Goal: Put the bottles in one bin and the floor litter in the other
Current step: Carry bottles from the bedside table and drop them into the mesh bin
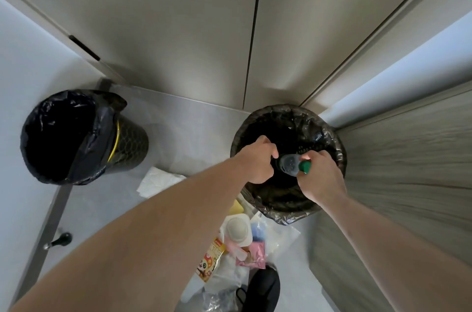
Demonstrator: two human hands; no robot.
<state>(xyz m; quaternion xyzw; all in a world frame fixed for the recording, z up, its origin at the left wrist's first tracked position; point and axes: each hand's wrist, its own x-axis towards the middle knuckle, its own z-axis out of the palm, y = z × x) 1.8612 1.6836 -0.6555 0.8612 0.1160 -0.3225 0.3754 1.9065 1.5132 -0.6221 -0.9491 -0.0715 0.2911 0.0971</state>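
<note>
Your right hand (320, 179) grips a clear bottle (290, 164) by its green cap (305, 166), holding it over the open right bin (332, 133). Your left hand (258, 159) is curled shut just left of it, gripping nothing visible. Litter (229, 253) lies below your hands; the other bin (127, 143) stands far left.

Soft, even indoor light through a strongly distorting wide-angle lens

Light is diffuse and fairly dim, with a cool bright band along the wall (398, 74) at right; broad soft sheen lies on the cabinet doors (178, 30); both bin liners (63, 133) read near-black inside, with small glints on the plastic; straight edges bow and splay toward the corners; the wood panel (408, 171) at right is smeared; the near forearm (127, 247) is soft.
</note>
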